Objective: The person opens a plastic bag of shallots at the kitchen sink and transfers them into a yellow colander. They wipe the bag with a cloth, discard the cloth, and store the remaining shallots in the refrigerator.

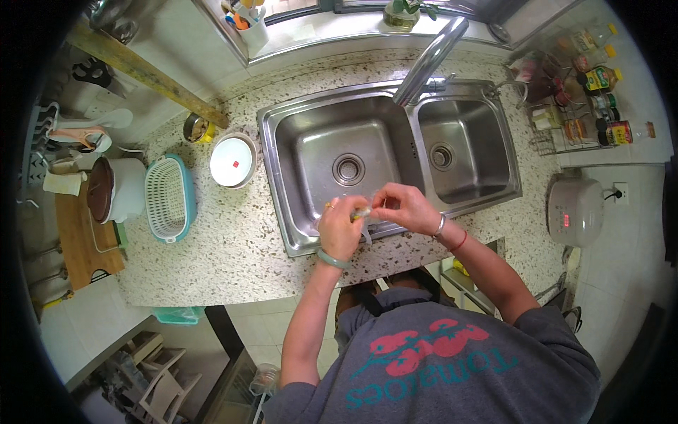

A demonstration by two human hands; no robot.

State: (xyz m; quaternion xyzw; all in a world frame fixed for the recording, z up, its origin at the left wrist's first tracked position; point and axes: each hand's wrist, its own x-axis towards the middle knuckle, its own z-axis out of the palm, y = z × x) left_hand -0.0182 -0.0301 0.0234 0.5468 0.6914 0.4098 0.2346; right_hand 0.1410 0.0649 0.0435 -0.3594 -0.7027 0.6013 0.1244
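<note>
Over the near rim of the double steel sink (332, 131), my two hands meet in front of me. My left hand (340, 230), with a green bangle at the wrist, is closed round a small pale, yellowish thing (360, 213). A clear, film-like piece hangs below the fingers; its kind is too small to tell. My right hand (408, 209), wearing a silver bracelet and a red cord, pinches at the right end of this thing. Whatever lies between its fingertips is mostly hidden. Beneath the hands, the large left basin shows its drain (349, 169).
A chrome faucet (432, 60) arches over the sink's back edge. Left of the sink stand white bowls (233, 162), a blue-and-white basket (168, 201) and a lidded white pot (123, 187). At right are a rack of bottles (579, 131) and a white appliance (575, 210).
</note>
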